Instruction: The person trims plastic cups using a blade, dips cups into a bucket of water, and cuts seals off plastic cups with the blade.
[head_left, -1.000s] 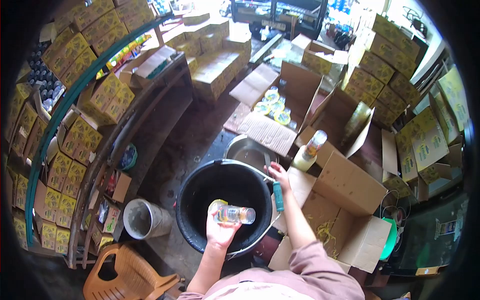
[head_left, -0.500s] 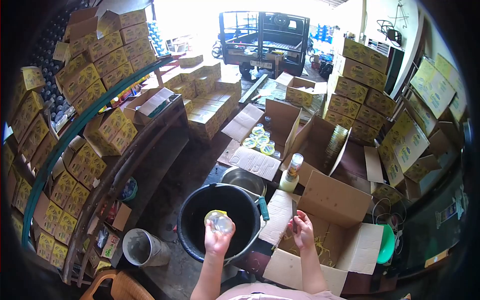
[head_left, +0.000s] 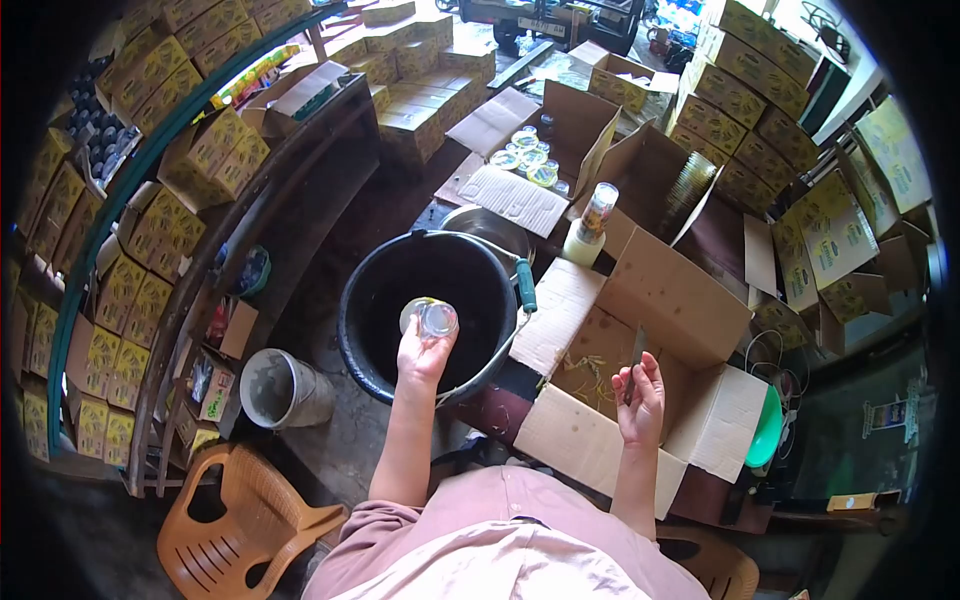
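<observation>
My left hand is closed around a clear cup with a bit of yellow at its rim, its round base facing up toward me. It is above the mouth of a large black bucket. My right hand grips a thin dark knife, blade pointing up and away from me. Below that hand is an open cardboard box with yellow strips inside. A jar stands on a pale roll-like object beyond the box.
An open carton of lidded cups stands ahead, beside a carton holding a stack of yellowish discs. A grey bucket and orange chair are at left. A green basin is at right. Printed cartons are piled around.
The view has tilted downward, showing more of my shirt and the chair. My left hand has turned the cup so its base faces me more. The knife stays in my right hand.
</observation>
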